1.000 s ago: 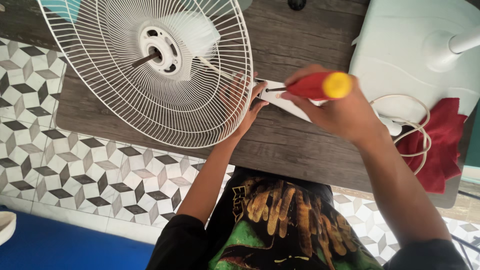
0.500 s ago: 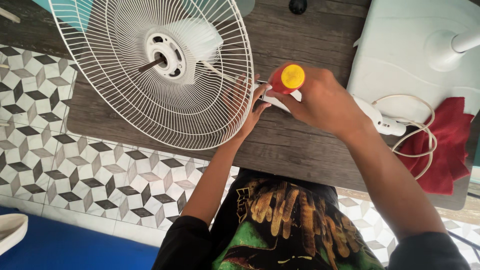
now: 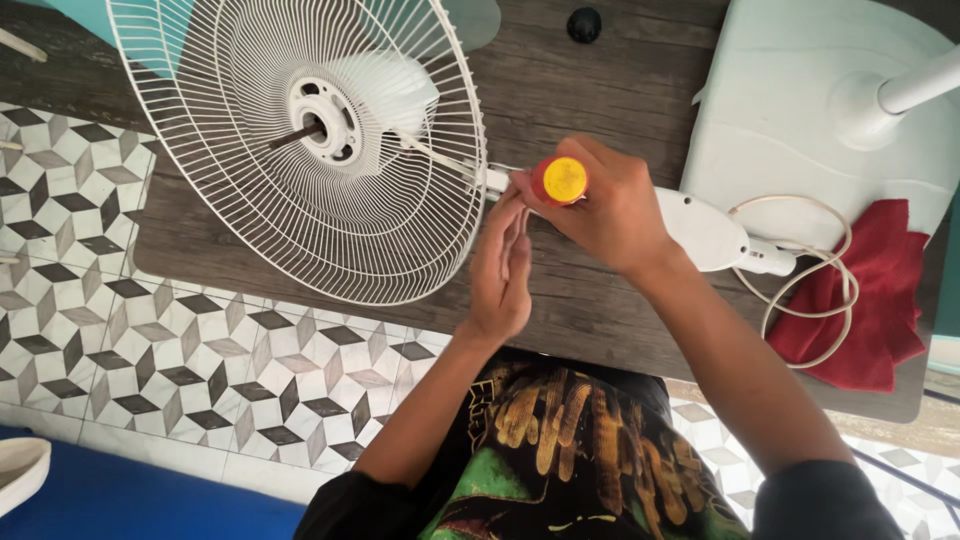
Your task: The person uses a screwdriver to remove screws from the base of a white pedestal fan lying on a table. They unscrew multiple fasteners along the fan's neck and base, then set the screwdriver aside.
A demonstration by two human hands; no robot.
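A red screwdriver handle with a yellow cap (image 3: 560, 180) is gripped in the closed right hand (image 3: 610, 215), above the white fan neck (image 3: 700, 228). The left hand (image 3: 502, 265), open with fingers straight, is held just beside the wire guard (image 3: 300, 150).

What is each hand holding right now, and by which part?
The right hand grips a screwdriver by its red-and-yellow handle. The left hand holds nothing; its fingertips rest by the fan's neck.

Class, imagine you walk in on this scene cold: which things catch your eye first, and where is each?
The big white fan cage lies on the dark wooden table, filling the upper left. Beside its rim, the right hand grips a red and yellow screwdriver, with the left hand just below. A red cloth sits at the right.
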